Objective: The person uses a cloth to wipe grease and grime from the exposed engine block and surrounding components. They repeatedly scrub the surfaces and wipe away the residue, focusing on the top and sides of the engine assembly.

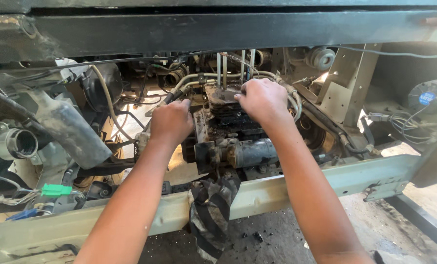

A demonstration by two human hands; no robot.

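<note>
A vehicle repair workshop. An opened chassis shows greasy engine parts (228, 127), hoses (189, 80) and wiring. The oil-stained concrete floor (277, 234) lies below

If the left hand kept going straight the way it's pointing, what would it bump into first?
Probably the pale hoses just past its fingertips. The left hand points up and away into the engine bay, beside the greasy black block that the right hand rests on. Depth is hard to judge here.

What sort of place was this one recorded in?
Most likely a vehicle repair yard or workshop. Both hands work on a greasy valve block with metal pipes, a dirty rag hangs on the frame rail, over oil-stained ground.
</note>
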